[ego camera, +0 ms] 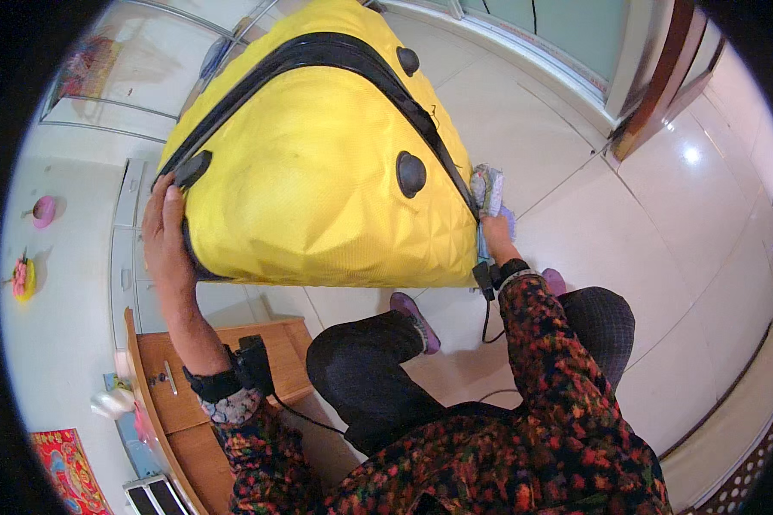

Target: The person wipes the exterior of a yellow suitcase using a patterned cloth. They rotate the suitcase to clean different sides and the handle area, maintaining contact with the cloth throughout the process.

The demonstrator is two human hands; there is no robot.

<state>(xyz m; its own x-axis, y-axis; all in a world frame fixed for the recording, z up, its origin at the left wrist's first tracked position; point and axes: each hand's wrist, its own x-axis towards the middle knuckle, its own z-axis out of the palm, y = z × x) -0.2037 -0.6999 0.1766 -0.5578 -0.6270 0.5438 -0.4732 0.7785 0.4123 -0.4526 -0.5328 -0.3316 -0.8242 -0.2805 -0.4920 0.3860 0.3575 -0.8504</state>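
Observation:
A large yellow suitcase [309, 174] with a faceted shell fills the space before me. A black zip band [335, 48] runs around it, and black round studs [411, 174] stick out of the near face. My left hand [169, 238] grips its left edge, fingertips beside a black foot [193, 168]. Low on the right side, my right hand [497, 233] holds a bunched patterned cloth [487, 188] against the shell near the band. The fingers under the cloth are partly hidden.
Pale floor tiles [592, 238] lie right of the suitcase. A wooden drawer cabinet [187, 367] stands by my left forearm, and a glass-panelled sliding door [554, 38] is at the upper right. Thin cables [303, 415] trail from bands on both wrists. My knees [348, 360] are bent close by.

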